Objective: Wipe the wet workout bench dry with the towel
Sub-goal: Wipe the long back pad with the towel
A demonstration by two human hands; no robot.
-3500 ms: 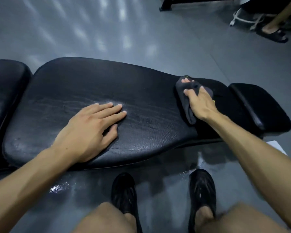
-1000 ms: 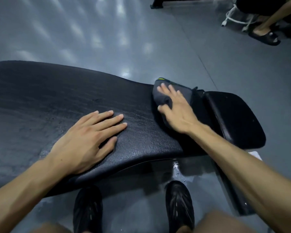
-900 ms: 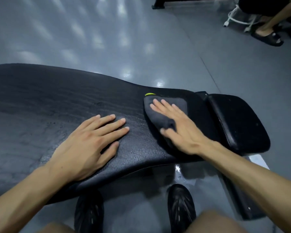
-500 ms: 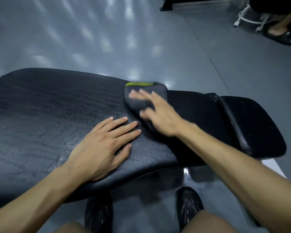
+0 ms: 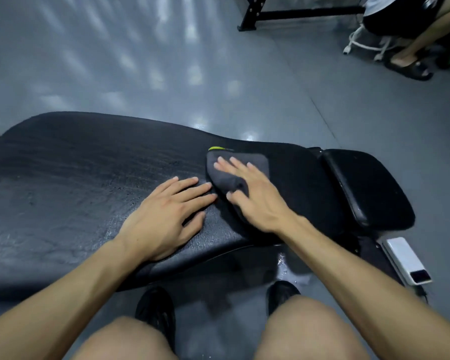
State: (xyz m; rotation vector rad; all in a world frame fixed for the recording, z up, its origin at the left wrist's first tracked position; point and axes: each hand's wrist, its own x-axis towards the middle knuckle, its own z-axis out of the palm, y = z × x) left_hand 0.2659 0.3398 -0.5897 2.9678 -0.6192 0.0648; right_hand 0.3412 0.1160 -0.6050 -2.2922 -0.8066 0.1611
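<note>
We press our right hand (image 5: 255, 196), fingers spread flat, onto the grey towel (image 5: 234, 175) on the black bench (image 5: 89, 183). Our left hand (image 5: 164, 216) rests open, palm down, just beside it, holding nothing.

Left hand (image 5: 164, 216) flat, fingers together, palm down; right hand (image 5: 252, 196) flat, fingers spread, both arms extended

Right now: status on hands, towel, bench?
Right hand flat on grey towel, pressing it to bench pad. Left hand flat on pad beside towel, fingertips nearly touching it. Pad left of towel looks wet.
</note>
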